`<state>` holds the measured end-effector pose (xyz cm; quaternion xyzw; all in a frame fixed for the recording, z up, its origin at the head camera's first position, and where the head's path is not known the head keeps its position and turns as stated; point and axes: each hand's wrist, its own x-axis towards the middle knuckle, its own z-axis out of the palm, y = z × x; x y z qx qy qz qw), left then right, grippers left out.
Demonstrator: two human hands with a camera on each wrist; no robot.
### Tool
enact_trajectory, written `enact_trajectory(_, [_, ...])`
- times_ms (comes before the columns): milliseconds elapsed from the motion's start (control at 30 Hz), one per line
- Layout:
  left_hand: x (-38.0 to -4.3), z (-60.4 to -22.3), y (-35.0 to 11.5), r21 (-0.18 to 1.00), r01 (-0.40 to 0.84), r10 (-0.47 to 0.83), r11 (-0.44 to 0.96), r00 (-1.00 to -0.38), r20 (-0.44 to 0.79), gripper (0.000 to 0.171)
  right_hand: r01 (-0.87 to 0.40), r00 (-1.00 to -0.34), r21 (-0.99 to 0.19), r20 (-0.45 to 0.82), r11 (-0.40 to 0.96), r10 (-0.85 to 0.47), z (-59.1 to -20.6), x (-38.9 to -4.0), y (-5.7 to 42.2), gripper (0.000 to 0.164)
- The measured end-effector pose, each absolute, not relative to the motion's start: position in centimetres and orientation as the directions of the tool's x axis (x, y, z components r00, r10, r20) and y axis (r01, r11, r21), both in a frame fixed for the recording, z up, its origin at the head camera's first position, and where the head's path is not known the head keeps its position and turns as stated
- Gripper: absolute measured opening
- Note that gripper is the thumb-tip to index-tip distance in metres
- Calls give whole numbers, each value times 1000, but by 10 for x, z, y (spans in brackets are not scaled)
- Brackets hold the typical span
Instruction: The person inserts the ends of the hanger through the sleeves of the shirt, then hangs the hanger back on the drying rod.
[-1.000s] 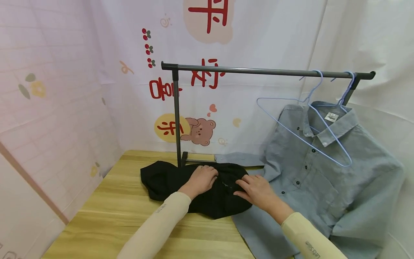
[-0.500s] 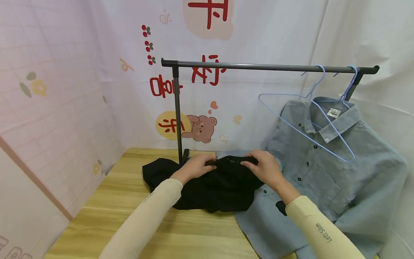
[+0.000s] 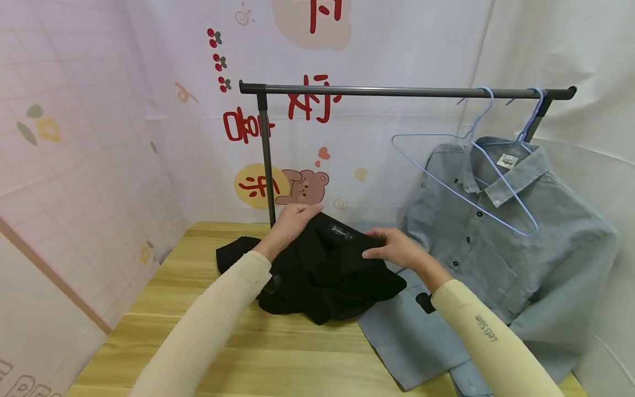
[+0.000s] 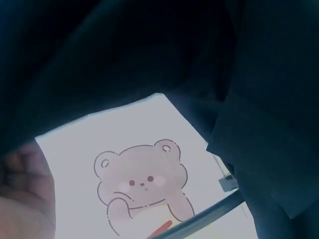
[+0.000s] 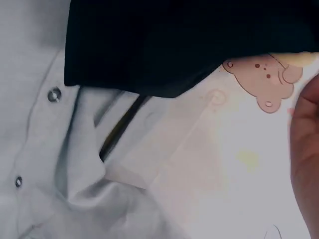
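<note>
A black T-shirt [image 3: 332, 275] is bunched over the table, its upper edge raised, a pale printed mark showing just below that edge. My left hand [image 3: 291, 225] pinches the raised edge on the left, higher than my right hand [image 3: 395, 246], which grips it farther right between thumb and fingers. In the left wrist view the dark cloth [image 4: 149, 45] covers the top and right, with part of my left hand [image 4: 27, 194] at the lower left. The right wrist view has the cloth [image 5: 149, 45] above and my right hand [image 5: 306, 154] at its right edge.
A dark clothes rack [image 3: 357, 91] spans the back. From its right end hang a bare blue hanger [image 3: 431, 182] and a grey-blue button shirt [image 3: 501, 248] on another hanger. The shirt's lower part spreads over the wooden table [image 3: 297, 364]. A printed curtain [image 3: 198, 165] stands behind.
Both hands have gone from resting on the black T-shirt to holding its edge. The edge has been lifted, most at the left hand, and the printed mark now faces the head camera.
</note>
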<state>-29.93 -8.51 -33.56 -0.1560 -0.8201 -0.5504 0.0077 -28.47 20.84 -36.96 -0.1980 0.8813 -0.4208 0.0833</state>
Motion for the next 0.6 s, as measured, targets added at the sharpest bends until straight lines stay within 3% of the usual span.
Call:
enact_trajectory(133, [-297,-337,-83,912,220,212,347,-965,152,62,-200,-907,-793,-73,576,-416,-374,-284,210,73])
enact_trajectory(233, [-297,-338,-84,921,176,237,349,-967,95,58,-150,-941,-824,-52,547,-336,-369,-285,213,84])
enact_trajectory(300, [-298,-341,-85,925,140,274,352,-961,41,61,-173,-953,-844,13,508,-303,-364,-287,215,77])
enact_trajectory(400, [-301,-348,-86,922,105,341,374,-940,-32,82,-247,-956,-861,141,445,-256,-357,-288,218,56])
enact_trajectory(467, [-301,-355,-86,918,97,385,384,-921,-64,86,-295,-951,-863,221,410,-219,-354,-289,220,44])
enact_trajectory(533, [-301,-363,-85,915,115,438,386,-896,-73,82,-312,-949,-862,265,399,-170,-351,-289,223,41])
enact_trajectory(600, [-300,-372,-84,913,148,495,381,-866,-66,69,-327,-945,-858,294,396,-142,-350,-291,225,40])
